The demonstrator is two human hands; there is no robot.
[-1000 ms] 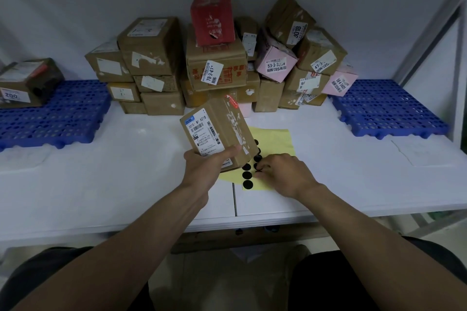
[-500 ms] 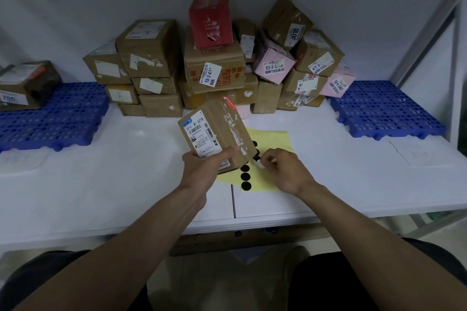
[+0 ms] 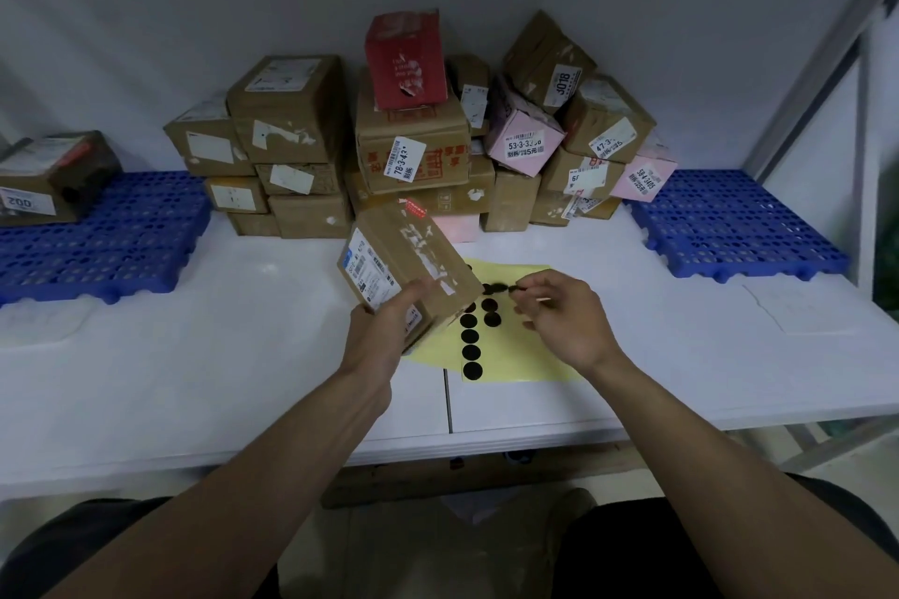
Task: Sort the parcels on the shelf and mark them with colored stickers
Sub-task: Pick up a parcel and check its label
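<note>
My left hand (image 3: 384, 331) grips a small brown parcel (image 3: 408, 258) with a white label, held tilted above the white shelf (image 3: 194, 355). Just right of it, my right hand (image 3: 564, 316) pinches a black round sticker (image 3: 511, 289) between thumb and fingertips, lifted off the yellow sticker sheet (image 3: 525, 355). Several black dots remain in columns on that sheet. A pile of brown, pink and red parcels (image 3: 413, 146) stands at the back of the shelf.
A blue perforated pallet (image 3: 97, 243) lies at the left with one brown parcel (image 3: 48, 180) on it. Another blue pallet (image 3: 739, 229) lies at the right. A metal shelf post (image 3: 827, 39) rises at the far right.
My right hand has risen off the yellow sheet with a black sticker pinched in its fingers, towards the parcel. The left hand has kept the parcel at about the same place.
</note>
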